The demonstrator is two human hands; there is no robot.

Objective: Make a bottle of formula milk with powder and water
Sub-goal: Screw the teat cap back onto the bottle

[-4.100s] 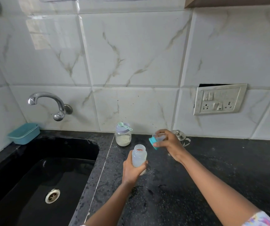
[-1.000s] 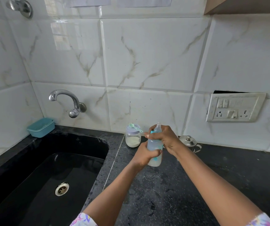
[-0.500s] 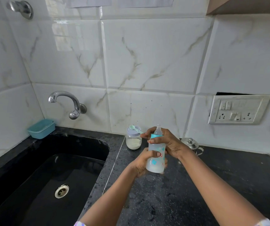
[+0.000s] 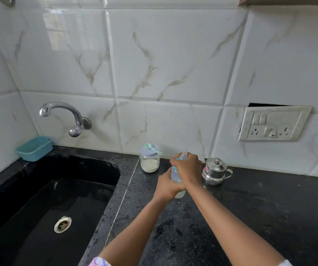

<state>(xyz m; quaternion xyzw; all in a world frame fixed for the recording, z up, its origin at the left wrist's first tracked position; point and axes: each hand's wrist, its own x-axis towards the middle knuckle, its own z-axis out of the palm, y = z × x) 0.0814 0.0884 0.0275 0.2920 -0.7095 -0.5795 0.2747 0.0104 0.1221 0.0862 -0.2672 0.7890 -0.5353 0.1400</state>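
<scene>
A clear baby bottle (image 4: 174, 174) with a teal collar and teat stands upright over the black counter (image 4: 250, 208), mostly hidden by both hands. My left hand (image 4: 166, 186) wraps its lower body. My right hand (image 4: 187, 167) closes over its top around the collar. Behind and to the left stands a glass powder jar (image 4: 150, 163) with a pale lid, white powder inside, and a green scoop (image 4: 151, 147) lying on the lid.
A small lidded steel pot (image 4: 214, 171) stands just right of my hands. The black sink (image 4: 45, 208) with its drain lies to the left, a chrome tap (image 4: 64, 116) above it, a teal tub (image 4: 34, 148) at the corner. A switch socket (image 4: 273, 123) is on the wall.
The teat top went from my right hand onto the bottle. Since half a second ago my right hand has closed further down over the collar and the bottle sits lower.
</scene>
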